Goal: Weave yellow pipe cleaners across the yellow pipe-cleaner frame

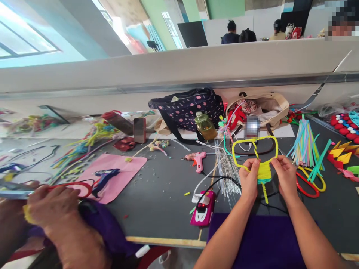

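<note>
Between my two hands is a yellow pipe-cleaner figure (264, 171), with two wide loops at the top, a wound body with a teal band, and a twisted stem hanging down. My left hand (249, 177) pinches it at the lower edge of the left loop. On the other side, my right hand (285, 177) has its fingertips closed on the right loop near the body. Red-and-yellow-handled scissors (310, 185) lie right of my right hand. A bundle of silvery wires (226, 170) lies left of my left hand.
A co-worker's hand (53, 203) holds scissors at left. A pink glue gun (198, 160), a magenta power block (204, 209) and cables lie on the dark table. Behind stand a green bottle (206, 127), a patterned bag (190, 108) and pastel pipe cleaners (304, 144).
</note>
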`<act>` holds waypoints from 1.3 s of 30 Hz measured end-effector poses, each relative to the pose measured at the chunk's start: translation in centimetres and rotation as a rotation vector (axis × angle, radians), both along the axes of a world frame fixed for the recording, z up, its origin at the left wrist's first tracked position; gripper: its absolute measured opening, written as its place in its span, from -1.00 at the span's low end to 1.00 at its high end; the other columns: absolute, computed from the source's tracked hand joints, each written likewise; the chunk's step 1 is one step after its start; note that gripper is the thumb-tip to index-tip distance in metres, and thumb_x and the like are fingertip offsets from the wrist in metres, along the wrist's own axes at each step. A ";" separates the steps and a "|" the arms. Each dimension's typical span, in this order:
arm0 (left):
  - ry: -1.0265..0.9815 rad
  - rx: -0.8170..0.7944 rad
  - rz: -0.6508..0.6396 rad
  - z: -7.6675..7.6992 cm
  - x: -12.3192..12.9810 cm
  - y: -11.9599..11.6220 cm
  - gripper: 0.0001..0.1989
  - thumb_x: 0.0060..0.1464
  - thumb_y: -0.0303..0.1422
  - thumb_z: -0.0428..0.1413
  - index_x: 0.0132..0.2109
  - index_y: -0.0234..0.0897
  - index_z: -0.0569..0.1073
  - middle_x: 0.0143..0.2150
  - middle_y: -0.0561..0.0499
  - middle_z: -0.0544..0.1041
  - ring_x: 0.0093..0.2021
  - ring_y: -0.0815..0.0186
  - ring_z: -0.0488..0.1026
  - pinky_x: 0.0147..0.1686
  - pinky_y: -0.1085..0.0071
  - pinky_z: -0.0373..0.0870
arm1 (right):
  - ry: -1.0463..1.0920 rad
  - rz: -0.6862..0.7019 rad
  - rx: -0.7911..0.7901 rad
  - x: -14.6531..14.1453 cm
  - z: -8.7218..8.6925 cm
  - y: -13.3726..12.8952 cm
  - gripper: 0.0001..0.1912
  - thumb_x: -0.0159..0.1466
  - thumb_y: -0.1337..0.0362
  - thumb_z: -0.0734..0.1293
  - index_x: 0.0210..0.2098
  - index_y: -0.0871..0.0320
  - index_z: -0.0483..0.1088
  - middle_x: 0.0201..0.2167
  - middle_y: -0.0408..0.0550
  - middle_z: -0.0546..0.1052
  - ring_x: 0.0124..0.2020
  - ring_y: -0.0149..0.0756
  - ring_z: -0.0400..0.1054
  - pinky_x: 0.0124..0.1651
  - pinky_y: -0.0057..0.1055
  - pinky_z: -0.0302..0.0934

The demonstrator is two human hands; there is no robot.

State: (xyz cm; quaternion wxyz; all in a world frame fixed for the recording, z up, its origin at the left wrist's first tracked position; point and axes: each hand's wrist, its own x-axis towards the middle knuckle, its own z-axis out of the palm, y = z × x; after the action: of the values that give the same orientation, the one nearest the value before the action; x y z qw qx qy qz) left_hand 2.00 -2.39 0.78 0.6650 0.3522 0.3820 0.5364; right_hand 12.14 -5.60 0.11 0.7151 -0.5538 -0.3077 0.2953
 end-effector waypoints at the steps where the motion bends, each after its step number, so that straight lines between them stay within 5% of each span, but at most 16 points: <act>1: 0.000 -0.003 -0.005 0.0 0.0 0.0 -0.66 -0.09 -0.12 0.27 -0.36 -0.33 0.46 -0.48 0.08 0.43 -0.51 0.45 0.30 -0.48 0.52 0.23 | 0.078 0.092 -0.021 -0.1 0.0 0.1 -0.74 0.10 0.08 0.44 -0.39 0.14 0.43 -0.51 -0.18 0.45 -0.47 -0.37 0.32 -0.37 -0.43 0.24; 3: -0.012 -0.013 -0.019 0.1 0.1 0.0 -0.66 -0.09 -0.12 0.28 -0.37 -0.32 0.43 -0.51 0.10 0.39 -0.53 0.45 0.28 -0.49 0.52 0.22 | 0.174 0.172 -0.043 -0.5 0.0 0.2 -0.72 0.06 0.08 0.47 -0.41 0.14 0.44 -0.52 -0.19 0.46 -0.49 -0.37 0.33 -0.36 -0.42 0.25; 9: -0.091 -0.009 -0.075 0.4 0.0 -0.2 -0.70 -0.06 -0.15 0.25 -0.37 -0.29 0.39 -0.50 0.12 0.33 -0.50 0.45 0.27 -0.46 0.53 0.20 | 0.226 0.104 -0.015 -1.0 -0.1 0.1 -0.74 0.06 0.11 0.48 -0.38 0.15 0.45 -0.52 -0.17 0.47 -0.53 -0.39 0.31 -0.41 -0.42 0.27; 21: -0.059 -0.055 -0.033 0.6 0.0 -0.2 -0.74 -0.16 -0.25 0.29 -0.41 -0.31 0.41 -0.54 0.12 0.37 -0.55 0.46 0.28 -0.50 0.52 0.20 | 0.080 0.077 -0.033 -0.9 -0.5 -0.1 -0.73 0.12 0.07 0.42 -0.41 0.15 0.41 -0.55 -0.19 0.40 -0.51 -0.40 0.25 -0.43 -0.47 0.20; 27: -0.055 -0.081 0.013 0.6 0.0 0.0 -0.72 -0.18 -0.24 0.31 -0.42 -0.33 0.43 -0.53 0.11 0.39 -0.54 0.46 0.30 -0.49 0.54 0.22 | 0.135 -0.108 0.008 1.0 -0.1 0.3 -0.75 0.16 0.09 0.33 -0.39 0.17 0.42 -0.52 -0.14 0.43 -0.50 -0.40 0.27 -0.43 -0.48 0.15; 34: -0.083 -0.098 -0.005 0.5 0.0 0.1 -0.72 -0.19 -0.25 0.32 -0.42 -0.33 0.44 -0.53 0.11 0.41 -0.54 0.46 0.33 -0.47 0.52 0.27 | 0.178 0.187 -0.095 0.5 -0.2 0.2 -0.75 0.08 0.08 0.44 -0.47 0.14 0.45 -0.58 -0.19 0.46 -0.53 -0.36 0.29 -0.43 -0.43 0.19; 39: -0.135 -0.135 -0.022 0.2 0.0 0.3 -0.72 -0.21 -0.27 0.33 -0.43 -0.33 0.43 -0.52 0.10 0.43 -0.53 0.46 0.35 -0.47 0.52 0.27 | 0.244 0.185 -0.085 -0.3 -0.5 0.1 -0.75 0.04 0.10 0.49 -0.42 0.14 0.49 -0.54 -0.17 0.50 -0.53 -0.34 0.35 -0.40 -0.39 0.26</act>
State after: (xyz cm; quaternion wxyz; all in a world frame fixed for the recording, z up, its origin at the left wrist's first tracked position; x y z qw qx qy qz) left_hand 2.04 -2.10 0.94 0.7174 0.2736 0.3677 0.5246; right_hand 11.85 -5.49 -0.38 0.6930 -0.5126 -0.2554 0.4379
